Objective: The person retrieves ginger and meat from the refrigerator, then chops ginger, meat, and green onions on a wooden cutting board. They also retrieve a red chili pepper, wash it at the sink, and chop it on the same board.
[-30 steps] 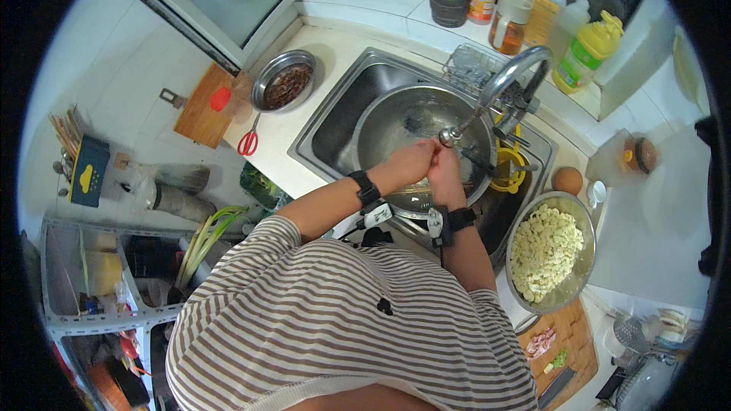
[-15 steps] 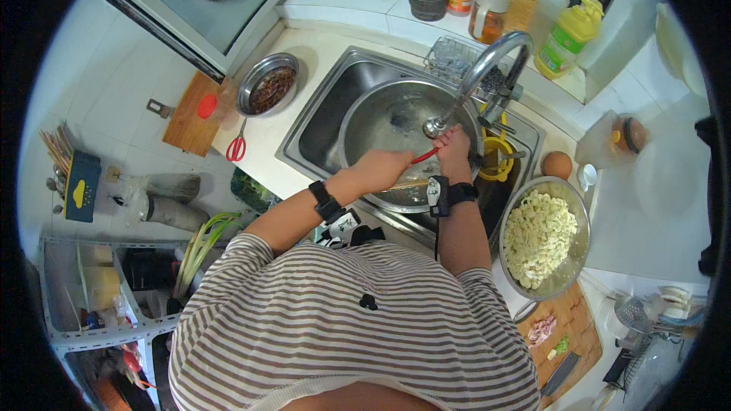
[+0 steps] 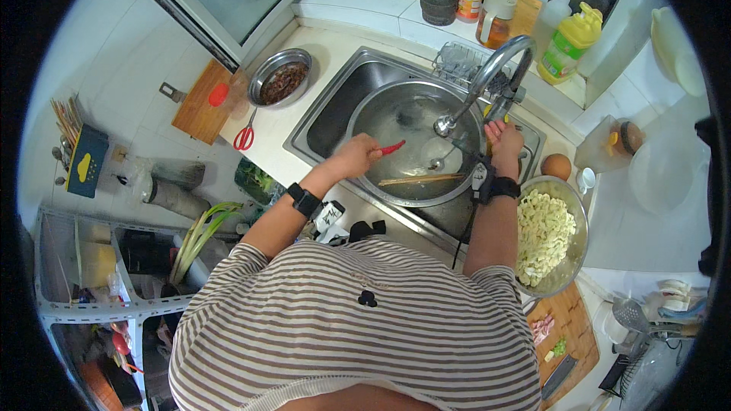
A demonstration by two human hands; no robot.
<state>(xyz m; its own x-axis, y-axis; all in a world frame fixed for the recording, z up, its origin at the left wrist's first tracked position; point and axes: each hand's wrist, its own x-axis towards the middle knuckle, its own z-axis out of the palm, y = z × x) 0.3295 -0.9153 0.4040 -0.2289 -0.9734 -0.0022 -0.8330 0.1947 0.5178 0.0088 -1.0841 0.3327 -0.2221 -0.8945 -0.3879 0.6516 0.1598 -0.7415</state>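
In my left hand (image 3: 358, 157) is a red chili pepper (image 3: 393, 148), its free end pointing right over a large steel basin (image 3: 356, 123). Water fills the basin, which sits in the steel sink (image 3: 315, 134). Inside it are a pair of chopsticks (image 3: 420, 180) and a pale round thing seen through the water. To the right of the basin, my right hand (image 3: 505, 144) is beside the base of the tap (image 3: 487, 76). Its fingers are curled a little and apart, with nothing visible in them. The tap's spout hangs over the basin.
A steel bowl of small pale pieces (image 3: 545, 236) and an egg (image 3: 556, 166) stand at right. Below lies a cutting board (image 3: 572, 327) with a knife (image 3: 559, 376). Red scissors (image 3: 244, 137) and a bowl of dark dried pieces (image 3: 283, 82) are at left. Bottles (image 3: 567, 42) line the sill.
My hands have come apart. The left has drawn back slightly left, keeping the chili pepper; the right has let go of it and moved right, beside the tap base.
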